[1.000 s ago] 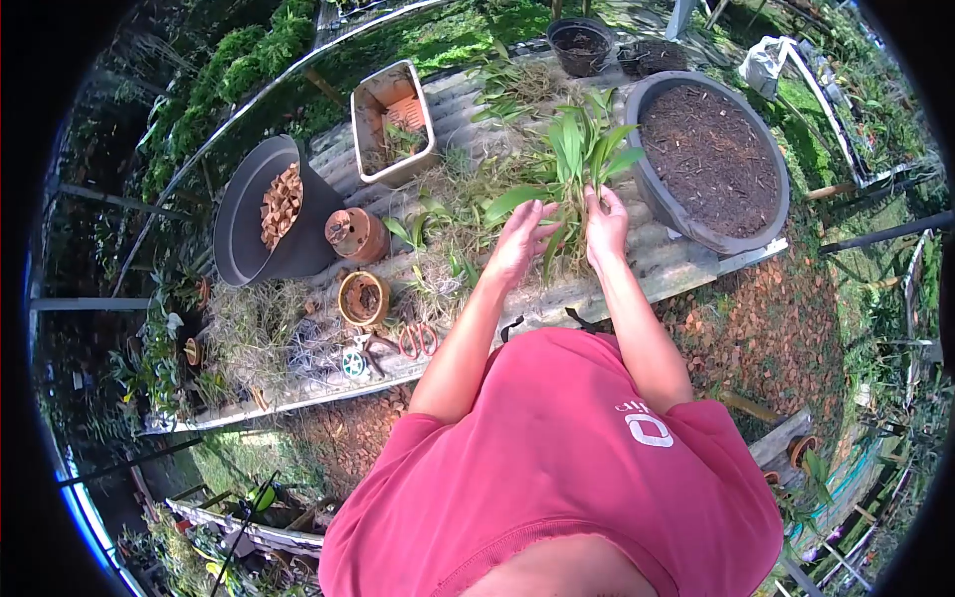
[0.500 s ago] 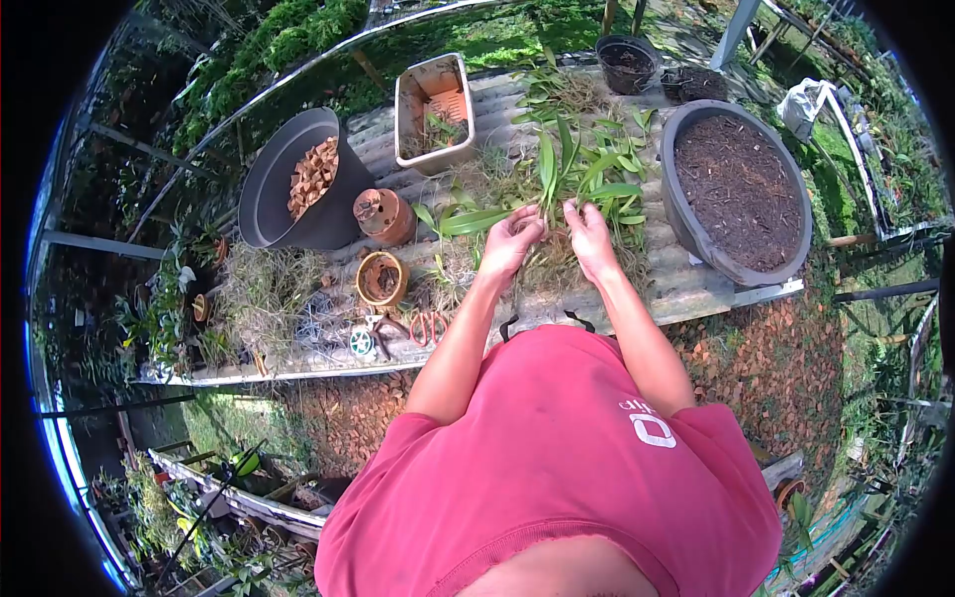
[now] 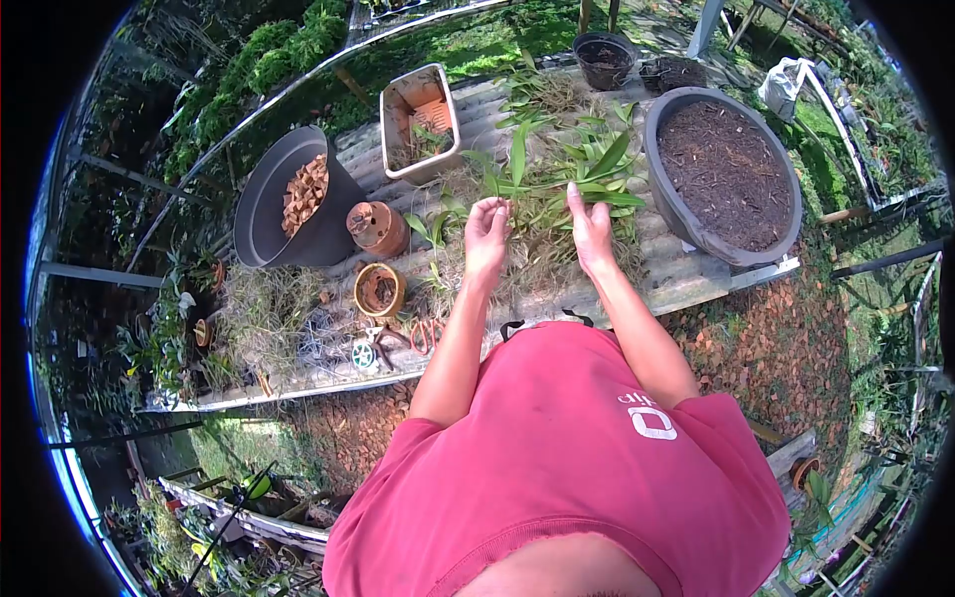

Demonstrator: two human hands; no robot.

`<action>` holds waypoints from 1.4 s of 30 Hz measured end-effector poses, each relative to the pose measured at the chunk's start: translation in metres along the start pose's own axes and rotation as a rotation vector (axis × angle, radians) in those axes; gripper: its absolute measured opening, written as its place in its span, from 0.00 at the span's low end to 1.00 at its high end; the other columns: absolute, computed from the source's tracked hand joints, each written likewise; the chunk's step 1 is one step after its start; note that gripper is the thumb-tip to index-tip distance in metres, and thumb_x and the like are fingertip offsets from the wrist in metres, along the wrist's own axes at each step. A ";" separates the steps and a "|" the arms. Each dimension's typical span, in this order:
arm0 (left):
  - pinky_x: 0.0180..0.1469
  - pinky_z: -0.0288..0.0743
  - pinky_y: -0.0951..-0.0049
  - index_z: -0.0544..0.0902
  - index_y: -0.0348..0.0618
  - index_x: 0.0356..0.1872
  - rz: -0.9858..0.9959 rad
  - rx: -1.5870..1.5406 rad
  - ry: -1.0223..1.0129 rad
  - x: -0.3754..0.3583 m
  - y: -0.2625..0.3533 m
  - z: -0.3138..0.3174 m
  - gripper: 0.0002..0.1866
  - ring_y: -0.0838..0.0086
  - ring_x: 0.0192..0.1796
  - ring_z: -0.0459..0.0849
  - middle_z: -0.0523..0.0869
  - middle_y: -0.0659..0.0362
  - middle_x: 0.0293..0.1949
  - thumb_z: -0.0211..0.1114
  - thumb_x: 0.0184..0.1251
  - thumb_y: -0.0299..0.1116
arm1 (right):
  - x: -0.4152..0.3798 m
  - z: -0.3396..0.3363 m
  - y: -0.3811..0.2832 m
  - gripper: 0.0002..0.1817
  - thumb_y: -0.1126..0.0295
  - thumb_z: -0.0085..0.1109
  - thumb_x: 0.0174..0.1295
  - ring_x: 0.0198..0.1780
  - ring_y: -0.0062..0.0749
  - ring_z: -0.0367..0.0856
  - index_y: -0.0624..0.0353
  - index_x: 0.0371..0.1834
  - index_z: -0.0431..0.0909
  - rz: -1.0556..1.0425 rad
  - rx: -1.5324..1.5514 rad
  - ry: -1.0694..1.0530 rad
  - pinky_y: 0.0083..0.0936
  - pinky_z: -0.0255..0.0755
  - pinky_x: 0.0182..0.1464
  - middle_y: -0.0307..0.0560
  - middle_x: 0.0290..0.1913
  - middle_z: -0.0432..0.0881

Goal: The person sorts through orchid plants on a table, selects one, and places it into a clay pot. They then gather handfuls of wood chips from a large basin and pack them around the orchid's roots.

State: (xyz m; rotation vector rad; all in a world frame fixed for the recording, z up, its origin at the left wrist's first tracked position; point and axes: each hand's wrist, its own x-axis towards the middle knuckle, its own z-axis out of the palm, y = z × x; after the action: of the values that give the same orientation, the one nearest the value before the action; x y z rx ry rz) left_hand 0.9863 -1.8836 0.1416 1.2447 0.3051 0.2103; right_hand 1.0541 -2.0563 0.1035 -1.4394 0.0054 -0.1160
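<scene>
Over the middle of the table, my right hand (image 3: 592,234) is closed on a leafy green plant (image 3: 609,157), thumb pointing up along it. Its long strap-like leaves spread to the left and right above my hand. My left hand (image 3: 486,234) is a little apart on the left, fingertips pinched together beside the plant's left side. What lies between those fingertips is too small to make out. Below and behind both hands lie more leafy plants with tangled dry roots (image 3: 542,264).
To the left are a dark tub (image 3: 261,214) of brown chunks, a clay pot (image 3: 376,229), a yellowish pot (image 3: 379,290), red-handled scissors (image 3: 426,336) and pliers (image 3: 383,340). A rectangular basin (image 3: 390,124) stands behind. A large soil-filled tub (image 3: 657,164) is on the right.
My hands have moved apart, the left one leftward. The plant has tipped over from upright, its leaves now spread sideways by my right hand. The view has shifted slightly.
</scene>
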 end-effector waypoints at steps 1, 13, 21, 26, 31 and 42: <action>0.56 0.81 0.74 0.75 0.43 0.58 -0.031 -0.080 0.000 0.001 0.003 -0.006 0.10 0.72 0.55 0.86 0.84 0.58 0.58 0.59 0.82 0.31 | -0.001 -0.002 -0.007 0.20 0.58 0.61 0.77 0.45 0.20 0.75 0.61 0.61 0.74 0.053 0.102 -0.013 0.19 0.68 0.47 0.37 0.46 0.78; 0.51 0.89 0.66 0.69 0.51 0.71 -0.161 0.010 -0.070 0.013 -0.010 -0.005 0.17 0.66 0.56 0.87 0.80 0.55 0.62 0.49 0.87 0.33 | -0.009 0.022 -0.005 0.13 0.68 0.54 0.80 0.33 0.13 0.71 0.60 0.62 0.76 0.051 0.258 -0.114 0.16 0.64 0.33 0.39 0.43 0.83; 0.55 0.90 0.72 0.67 0.43 0.72 -0.134 -0.066 -0.057 0.003 0.016 -0.021 0.19 0.64 0.55 0.89 0.76 0.56 0.54 0.46 0.86 0.26 | 0.013 -0.001 -0.006 0.12 0.70 0.56 0.79 0.41 0.23 0.80 0.65 0.59 0.77 -0.027 0.166 0.071 0.23 0.76 0.47 0.41 0.43 0.82; 0.64 0.83 0.73 0.71 0.40 0.71 -0.191 -0.008 -0.210 0.001 0.021 -0.005 0.19 0.66 0.56 0.88 0.79 0.56 0.54 0.51 0.83 0.25 | 0.000 0.007 -0.014 0.10 0.72 0.57 0.77 0.43 0.24 0.81 0.65 0.55 0.79 -0.106 -0.129 -0.037 0.26 0.76 0.50 0.40 0.44 0.82; 0.58 0.86 0.75 0.71 0.37 0.71 -0.171 0.103 -0.306 0.001 0.023 0.003 0.22 0.68 0.53 0.89 0.83 0.51 0.56 0.56 0.79 0.21 | -0.001 0.008 -0.024 0.09 0.72 0.61 0.75 0.44 0.25 0.82 0.63 0.54 0.81 -0.176 -0.192 -0.151 0.26 0.75 0.51 0.41 0.46 0.84; 0.47 0.87 0.76 0.80 0.35 0.57 -0.190 0.244 -0.280 0.006 0.009 0.000 0.11 0.69 0.47 0.92 0.87 0.56 0.49 0.62 0.77 0.24 | 0.002 0.006 -0.037 0.10 0.71 0.68 0.71 0.52 0.25 0.80 0.63 0.51 0.85 -0.134 -0.201 -0.288 0.25 0.72 0.55 0.41 0.57 0.78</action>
State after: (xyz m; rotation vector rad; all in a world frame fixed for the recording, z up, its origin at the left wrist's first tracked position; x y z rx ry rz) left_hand 0.9918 -1.8788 0.1494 1.4566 0.2082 -0.1694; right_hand 1.0536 -2.0557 0.1412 -1.6459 -0.3236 -0.0167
